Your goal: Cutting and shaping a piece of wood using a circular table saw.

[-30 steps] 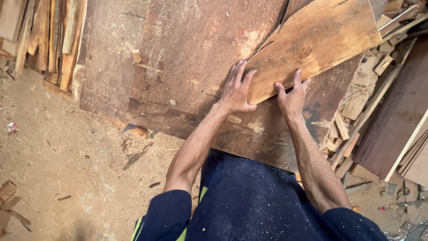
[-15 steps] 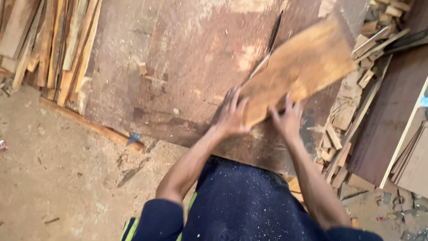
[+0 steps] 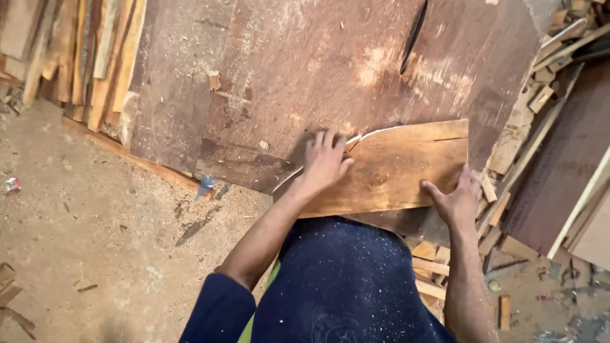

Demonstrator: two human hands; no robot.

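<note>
The left hand (image 3: 325,160) lies flat, fingers spread and pointing toward 12 o'clock, pressing on the near-left end of a light brown wooden board (image 3: 397,168); its grip is apart, closed on nothing. The right hand (image 3: 459,200) holds the board's lower right corner, thumb on the top face and fingers wrapped around the edge, so this grip is clamped on the board. The board lies flat and lengthwise from 9 to 3 o'clock on a big, dark, worn bench (image 3: 286,70); its left end is cut in a curve and a thin crack runs in from its right end. At 12 o'clock from the board a narrow dark slot (image 3: 413,35) cuts into the bench top. A small wood block (image 3: 214,80) sits on the bench toward 10 o'clock. Stacked planks (image 3: 95,51) lean at the far left, and offcuts (image 3: 540,95) are heaped at 2 o'clock. The sawdust-covered floor (image 3: 76,241) spreads toward 8 o'clock.
</note>
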